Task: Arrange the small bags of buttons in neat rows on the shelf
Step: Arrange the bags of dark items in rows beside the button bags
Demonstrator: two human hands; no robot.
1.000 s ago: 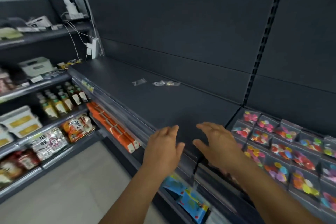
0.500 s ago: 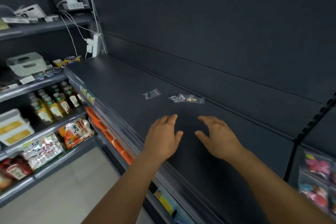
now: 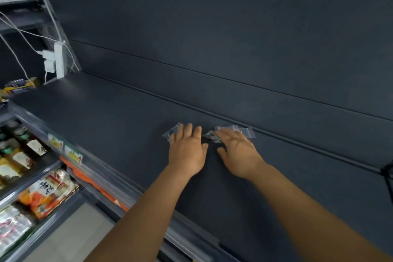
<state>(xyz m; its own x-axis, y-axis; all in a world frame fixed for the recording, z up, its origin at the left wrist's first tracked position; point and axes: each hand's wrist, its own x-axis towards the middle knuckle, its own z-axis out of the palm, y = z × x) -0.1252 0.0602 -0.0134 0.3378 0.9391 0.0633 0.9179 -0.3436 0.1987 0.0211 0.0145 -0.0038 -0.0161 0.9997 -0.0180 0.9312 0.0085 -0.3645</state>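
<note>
Clear bags (image 3: 238, 131) lie on a dark grey shelf (image 3: 106, 112) near a white power strip (image 3: 59, 59).

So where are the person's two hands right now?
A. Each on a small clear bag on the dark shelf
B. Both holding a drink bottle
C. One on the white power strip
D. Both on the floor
A: the left hand lies with straight fingers on one small clear bag, and the right hand touches another clear bag, both on the dark shelf.
</note>
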